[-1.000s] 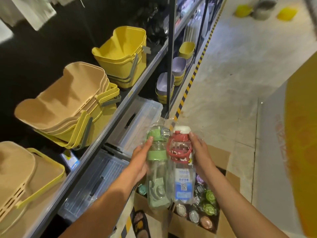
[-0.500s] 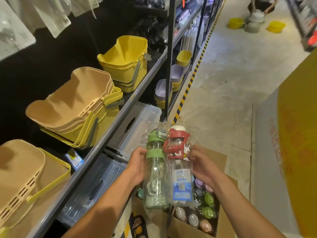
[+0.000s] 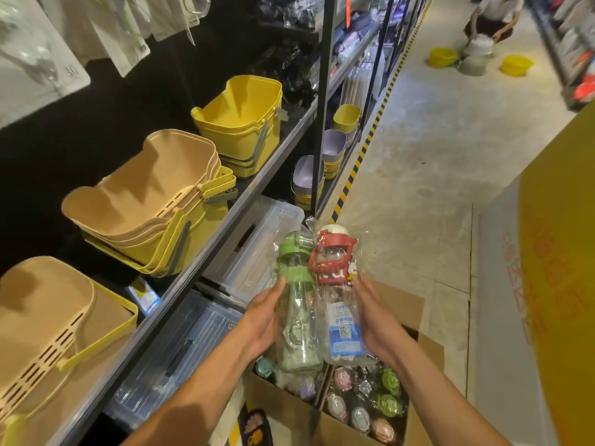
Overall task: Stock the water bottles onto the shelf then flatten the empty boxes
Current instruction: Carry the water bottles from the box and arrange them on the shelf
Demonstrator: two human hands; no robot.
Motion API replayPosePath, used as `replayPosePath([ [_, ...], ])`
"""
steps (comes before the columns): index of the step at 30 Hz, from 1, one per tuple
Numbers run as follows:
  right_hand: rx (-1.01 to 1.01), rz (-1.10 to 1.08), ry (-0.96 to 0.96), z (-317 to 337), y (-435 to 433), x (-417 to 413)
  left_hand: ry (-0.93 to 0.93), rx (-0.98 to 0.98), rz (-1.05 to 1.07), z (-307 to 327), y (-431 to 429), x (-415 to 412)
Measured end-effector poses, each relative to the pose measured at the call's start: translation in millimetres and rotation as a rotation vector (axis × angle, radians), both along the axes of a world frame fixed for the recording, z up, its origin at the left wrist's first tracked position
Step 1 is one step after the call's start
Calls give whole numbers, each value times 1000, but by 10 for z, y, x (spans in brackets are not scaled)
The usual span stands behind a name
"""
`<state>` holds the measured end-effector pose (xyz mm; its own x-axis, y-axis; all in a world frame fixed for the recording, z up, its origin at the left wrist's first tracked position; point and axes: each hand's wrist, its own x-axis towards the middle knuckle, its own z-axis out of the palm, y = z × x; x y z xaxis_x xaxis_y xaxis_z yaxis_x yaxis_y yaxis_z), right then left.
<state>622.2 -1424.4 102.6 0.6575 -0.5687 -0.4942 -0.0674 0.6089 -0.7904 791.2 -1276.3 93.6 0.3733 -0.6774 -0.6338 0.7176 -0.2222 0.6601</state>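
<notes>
Two water bottles, each in a clear plastic wrapper, are being held upright, side by side and touching, in the air above an open cardboard box (image 3: 280,400). The left hand (image 3: 264,320) is gripping the green-capped bottle (image 3: 294,304) around its body, with the thumb lying up the front. The right hand (image 3: 375,320) is clasping the red-capped bottle (image 3: 335,284), which is carrying a blue label, from the opposite side. Directly below them, more packed bottles (image 3: 363,403) are standing caps up inside the box, and a box flap (image 3: 402,304) is sticking up behind the right wrist.

The box is sitting on the floor just beside the shelf (image 3: 206,249), a long grey metal deck running away along the left. Stacks of tan baskets (image 3: 145,194) and yellow baskets (image 3: 241,117) are resting on that shelf, well apart from the bottles. Beneath its edge, clear lidded storage bins (image 3: 257,249) are lying on a lower level.

A black upright post (image 3: 325,91) is dividing this bay from the next, where small purple and yellow tubs (image 3: 335,146) are stacked. A yellow-and-black hazard stripe (image 3: 357,162) is tracing the foot of the shelving along the pale concrete floor (image 3: 434,162). Far down the aisle a person (image 3: 492,17) is crouching over grey and yellow basins (image 3: 444,56). A large yellow panel (image 3: 563,252) is filling the right edge of the view.
</notes>
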Motion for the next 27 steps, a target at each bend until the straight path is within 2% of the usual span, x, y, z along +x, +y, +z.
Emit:
replayPosePath([
  [6,-156,67,166,47,112,-38,-34,28,4,76,4,-116],
  [11,-195,117,140,183,203,-141,-105,143,-2,6,58,-196],
  [14,-197,170,126,139,267,-177,-159,137,2,193,122,-428],
  [18,-253,261,151,81,447,-97,-152,115,84,0,303,-577],
  [20,-242,310,134,19,533,-50,-213,118,190,-181,442,-633],
  [23,-266,357,119,-75,694,32,-235,88,315,-27,641,-779],
  [27,-322,490,137,10,1034,161,-258,203,474,-107,1018,-853],
])
